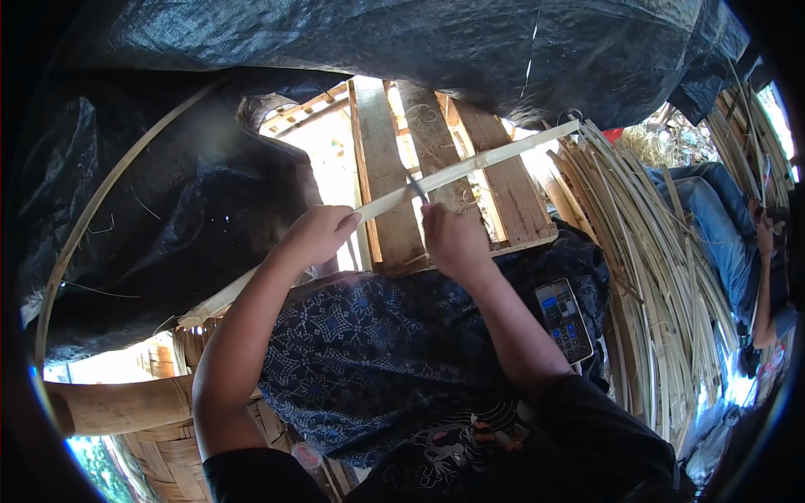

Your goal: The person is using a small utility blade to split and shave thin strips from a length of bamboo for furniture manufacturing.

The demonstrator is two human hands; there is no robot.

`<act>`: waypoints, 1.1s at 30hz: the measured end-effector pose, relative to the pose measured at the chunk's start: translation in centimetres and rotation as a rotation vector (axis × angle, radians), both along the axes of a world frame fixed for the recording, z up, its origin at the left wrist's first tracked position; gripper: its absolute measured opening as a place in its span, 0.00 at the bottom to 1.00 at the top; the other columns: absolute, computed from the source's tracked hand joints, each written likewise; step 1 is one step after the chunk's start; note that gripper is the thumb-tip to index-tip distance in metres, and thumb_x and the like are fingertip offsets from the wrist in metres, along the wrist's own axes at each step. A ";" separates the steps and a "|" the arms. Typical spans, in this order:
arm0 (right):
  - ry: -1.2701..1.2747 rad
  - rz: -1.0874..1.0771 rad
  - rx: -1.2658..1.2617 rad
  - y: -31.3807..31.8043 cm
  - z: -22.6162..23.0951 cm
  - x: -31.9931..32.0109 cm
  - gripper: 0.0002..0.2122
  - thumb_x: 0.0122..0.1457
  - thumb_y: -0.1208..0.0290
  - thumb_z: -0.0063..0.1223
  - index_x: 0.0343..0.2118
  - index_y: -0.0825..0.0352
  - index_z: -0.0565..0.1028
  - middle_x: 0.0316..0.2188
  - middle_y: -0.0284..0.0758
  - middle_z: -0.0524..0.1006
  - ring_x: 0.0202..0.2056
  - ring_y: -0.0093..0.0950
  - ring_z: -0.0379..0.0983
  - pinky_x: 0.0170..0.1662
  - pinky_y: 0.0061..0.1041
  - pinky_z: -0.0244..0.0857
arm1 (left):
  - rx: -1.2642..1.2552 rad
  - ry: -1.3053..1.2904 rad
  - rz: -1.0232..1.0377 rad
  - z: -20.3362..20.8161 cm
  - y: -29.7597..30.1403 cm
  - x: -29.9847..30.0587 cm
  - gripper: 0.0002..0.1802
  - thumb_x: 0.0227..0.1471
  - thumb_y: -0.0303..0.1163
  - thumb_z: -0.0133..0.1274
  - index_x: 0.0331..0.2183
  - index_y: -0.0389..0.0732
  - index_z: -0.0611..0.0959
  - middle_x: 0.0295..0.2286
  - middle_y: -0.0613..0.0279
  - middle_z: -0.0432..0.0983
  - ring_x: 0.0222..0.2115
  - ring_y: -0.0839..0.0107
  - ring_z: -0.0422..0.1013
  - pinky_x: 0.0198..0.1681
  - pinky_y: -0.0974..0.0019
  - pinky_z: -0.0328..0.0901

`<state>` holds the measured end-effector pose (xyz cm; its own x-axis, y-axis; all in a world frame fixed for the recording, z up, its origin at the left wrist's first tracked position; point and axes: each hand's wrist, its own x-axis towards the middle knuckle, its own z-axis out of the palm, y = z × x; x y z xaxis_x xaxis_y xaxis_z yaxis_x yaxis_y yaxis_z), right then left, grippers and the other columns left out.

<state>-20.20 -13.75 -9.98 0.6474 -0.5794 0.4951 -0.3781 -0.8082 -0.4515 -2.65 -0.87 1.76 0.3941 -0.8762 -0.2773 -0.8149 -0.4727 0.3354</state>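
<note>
A long pale bamboo strip [496,157] runs slantwise in front of me, from a bundle at the right down past my left side. My left hand [321,234] is closed around it, thumb on top. My right hand [455,241] is a fist around the handle of a knife [415,184], the handle mostly hidden by the fingers. The knife's dark blade crosses the strip, just right of my left hand, and appears to touch it. Below lie wooden planks [381,168] with thin curled shavings on them.
A phone [563,320] lies on the patterned cloth [335,327] over my lap. Many bamboo strips [662,285] are bundled at the right, beside a person in jeans [713,218]. Dark tarpaulin [402,42] hangs ahead and left; a curved strip [117,172] arcs there.
</note>
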 end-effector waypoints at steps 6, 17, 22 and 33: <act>0.008 -0.012 0.214 -2.5 0.2 -0.7 0.16 0.64 0.62 0.39 0.23 0.65 0.70 0.11 0.45 0.71 0.15 0.45 0.72 0.18 0.44 0.65 | 0.012 0.005 0.027 0.0 0.0 -0.3 0.20 0.59 0.40 0.44 0.28 0.31 0.77 0.21 0.40 0.71 0.23 0.47 0.70 0.29 0.54 0.62; 0.123 -0.045 0.043 -0.1 1.0 -0.5 0.17 0.65 0.61 0.38 0.22 0.66 0.70 0.12 0.43 0.73 0.16 0.44 0.72 0.18 0.42 0.66 | 0.003 0.000 0.035 -0.2 0.2 -0.3 0.20 0.59 0.40 0.44 0.27 0.31 0.77 0.21 0.40 0.71 0.23 0.46 0.70 0.28 0.54 0.62; 0.141 -0.080 0.226 -2.4 1.1 -0.6 0.18 0.65 0.60 0.37 0.23 0.66 0.71 0.14 0.44 0.74 0.19 0.46 0.74 0.21 0.43 0.68 | -0.017 0.025 0.045 0.0 0.2 0.4 0.20 0.59 0.39 0.44 0.27 0.31 0.77 0.21 0.39 0.72 0.23 0.47 0.70 0.29 0.54 0.62; 0.138 -0.028 0.119 -1.0 1.4 -0.4 0.17 0.65 0.61 0.37 0.25 0.66 0.71 0.13 0.45 0.72 0.19 0.46 0.73 0.21 0.45 0.66 | -0.013 0.007 0.023 -0.3 0.3 0.7 0.22 0.59 0.42 0.42 0.27 0.31 0.77 0.21 0.41 0.73 0.24 0.47 0.71 0.32 0.52 0.63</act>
